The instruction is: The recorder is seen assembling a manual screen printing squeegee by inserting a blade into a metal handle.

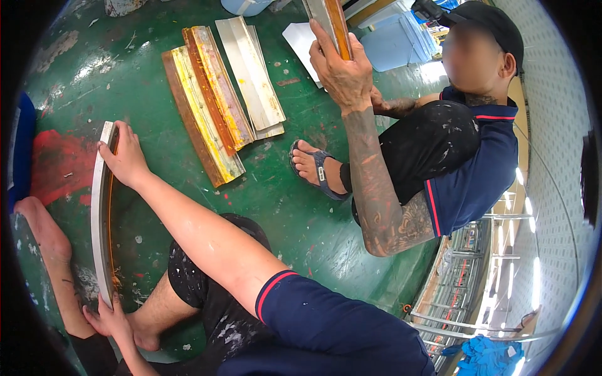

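A long squeegee (100,207), with a silver-grey metal holder and an orange strip along one side, stands between my hands, seen edge-on. My right hand (125,156) grips its far end, thumb on one side and fingers over the other. Around its near end closes my left hand (111,323), partly hidden by the bar. To the right, on the green floor, lie several similar long bars: a yellow-stained one (204,119), a red-brown one with yellow smears (219,88) and a pale metal one (251,75).
A co-worker (470,144) in a dark cap crouches at the right, holding up a similar bar (332,28). My bare foot (147,338) rests by the squeegee's near end. A blue container (22,150) stands at far left, a translucent tub (392,50) at the back.
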The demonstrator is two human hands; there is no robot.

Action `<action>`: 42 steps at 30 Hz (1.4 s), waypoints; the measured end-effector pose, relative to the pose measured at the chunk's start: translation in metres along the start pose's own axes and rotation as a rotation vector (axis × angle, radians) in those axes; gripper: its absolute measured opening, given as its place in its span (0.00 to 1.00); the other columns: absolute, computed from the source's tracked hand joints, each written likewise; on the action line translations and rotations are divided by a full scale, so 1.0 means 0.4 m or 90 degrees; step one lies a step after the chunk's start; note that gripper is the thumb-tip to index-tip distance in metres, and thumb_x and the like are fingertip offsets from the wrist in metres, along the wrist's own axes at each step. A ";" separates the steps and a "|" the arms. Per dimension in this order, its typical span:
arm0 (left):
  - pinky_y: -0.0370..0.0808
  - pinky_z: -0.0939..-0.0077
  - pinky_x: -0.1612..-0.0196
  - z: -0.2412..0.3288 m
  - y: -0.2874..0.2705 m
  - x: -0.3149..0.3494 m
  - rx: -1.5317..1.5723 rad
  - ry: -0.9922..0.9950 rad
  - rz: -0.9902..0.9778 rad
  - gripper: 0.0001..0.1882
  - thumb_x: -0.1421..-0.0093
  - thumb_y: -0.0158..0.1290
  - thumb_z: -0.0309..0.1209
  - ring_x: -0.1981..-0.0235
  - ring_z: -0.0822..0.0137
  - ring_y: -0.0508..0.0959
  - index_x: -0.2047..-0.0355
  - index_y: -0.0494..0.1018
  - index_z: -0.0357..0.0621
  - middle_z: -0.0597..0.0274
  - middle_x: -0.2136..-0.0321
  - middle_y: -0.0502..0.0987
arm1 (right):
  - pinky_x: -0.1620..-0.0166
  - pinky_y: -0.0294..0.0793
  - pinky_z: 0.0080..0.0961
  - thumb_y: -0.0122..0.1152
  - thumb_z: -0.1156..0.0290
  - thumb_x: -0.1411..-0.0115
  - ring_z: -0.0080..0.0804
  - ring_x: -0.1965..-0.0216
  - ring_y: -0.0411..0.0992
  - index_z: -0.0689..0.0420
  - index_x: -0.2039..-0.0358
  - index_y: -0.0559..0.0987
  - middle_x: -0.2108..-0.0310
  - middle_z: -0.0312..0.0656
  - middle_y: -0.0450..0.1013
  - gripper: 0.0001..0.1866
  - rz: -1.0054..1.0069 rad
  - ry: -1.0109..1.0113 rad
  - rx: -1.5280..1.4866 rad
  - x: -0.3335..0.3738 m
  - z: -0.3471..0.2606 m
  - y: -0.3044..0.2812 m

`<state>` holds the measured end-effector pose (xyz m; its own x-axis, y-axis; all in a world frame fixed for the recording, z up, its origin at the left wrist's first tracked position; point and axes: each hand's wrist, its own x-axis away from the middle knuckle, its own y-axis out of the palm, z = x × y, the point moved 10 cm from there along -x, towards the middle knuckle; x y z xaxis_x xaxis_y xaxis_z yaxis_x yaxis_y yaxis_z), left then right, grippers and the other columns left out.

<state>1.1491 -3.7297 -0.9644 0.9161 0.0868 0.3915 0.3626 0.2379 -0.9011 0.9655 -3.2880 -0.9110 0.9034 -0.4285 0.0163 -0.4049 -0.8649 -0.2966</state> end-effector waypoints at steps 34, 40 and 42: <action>0.42 0.68 0.24 0.016 0.006 -0.004 0.062 0.025 -0.006 0.34 0.30 0.58 0.46 0.33 0.55 0.64 0.35 0.68 0.29 0.45 0.41 0.74 | 0.33 0.66 0.46 0.64 0.53 0.34 0.57 0.35 0.65 0.65 0.33 0.60 0.37 0.57 0.66 0.39 -0.045 0.039 -0.007 -0.001 0.002 -0.005; 0.66 0.76 0.40 0.024 0.049 -0.008 0.366 -0.011 -0.093 0.32 0.29 0.58 0.40 0.48 0.61 0.74 0.33 0.65 0.29 0.53 0.47 0.76 | 0.36 0.69 0.46 0.65 0.56 0.35 0.57 0.36 0.68 0.63 0.34 0.61 0.37 0.58 0.65 0.37 -0.030 0.028 -0.042 -0.011 0.016 -0.017; 0.74 0.79 0.49 0.045 0.048 0.001 0.488 -0.023 -0.116 0.31 0.29 0.58 0.37 0.54 0.65 0.77 0.34 0.64 0.30 0.57 0.50 0.76 | 0.37 0.70 0.46 0.65 0.56 0.35 0.58 0.38 0.69 0.62 0.35 0.62 0.38 0.58 0.66 0.37 -0.033 0.027 -0.053 -0.010 0.017 -0.017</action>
<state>1.1535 -3.7078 -0.9783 0.8428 0.0114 0.5381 0.2745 0.8509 -0.4480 0.9654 -3.2787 -0.9155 0.9176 -0.3913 0.0699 -0.3694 -0.9043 -0.2138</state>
